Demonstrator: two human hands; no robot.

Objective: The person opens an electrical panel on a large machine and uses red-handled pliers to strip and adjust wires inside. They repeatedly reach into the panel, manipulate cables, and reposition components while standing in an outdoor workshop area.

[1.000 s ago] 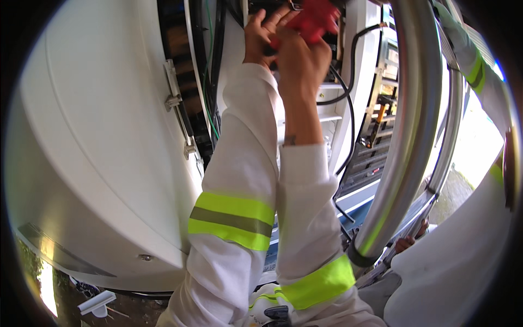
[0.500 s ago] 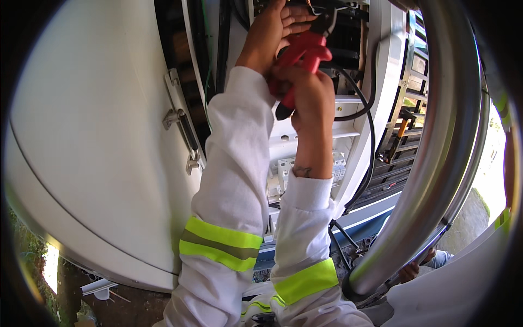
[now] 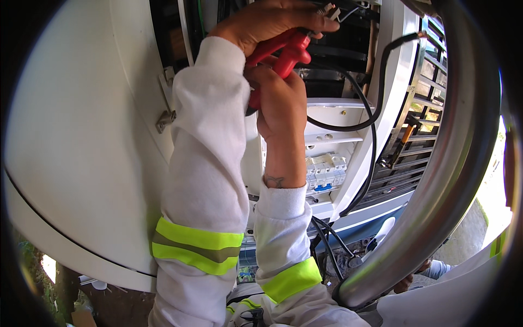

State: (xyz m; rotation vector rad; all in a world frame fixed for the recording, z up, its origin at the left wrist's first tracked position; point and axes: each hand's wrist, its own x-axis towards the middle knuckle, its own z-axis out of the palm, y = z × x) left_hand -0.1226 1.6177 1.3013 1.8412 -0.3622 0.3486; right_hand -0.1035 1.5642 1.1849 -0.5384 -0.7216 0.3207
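Observation:
My right hand [image 3: 284,103] is closed round the handles of red-handled cutting pliers [image 3: 290,59], which point up into an open white cabinet. The pliers' jaws are mostly hidden behind my left hand [image 3: 267,23], which reaches across above them. Its thumb and fingers come together at a small metal piece [image 3: 330,11]; whether they grip it or something behind it is unclear. A thin grey wire end sticks out just beyond. To the right, a thick black cable [image 3: 385,60] curves up over the cabinet's edge and ends in bare copper.
A row of white circuit breakers [image 3: 326,170] sits lower in the cabinet. The white door [image 3: 81,136] stands open on the left. A thick metal pipe [image 3: 436,185] bends down the right side, with a slatted metal grille [image 3: 406,150] behind it. Another person's hand [image 3: 404,283] shows low at right.
Both hands and the pliers have shifted left, and my left hand now reaches across over the jaws. The black cable's bare end has come into sight at the right.

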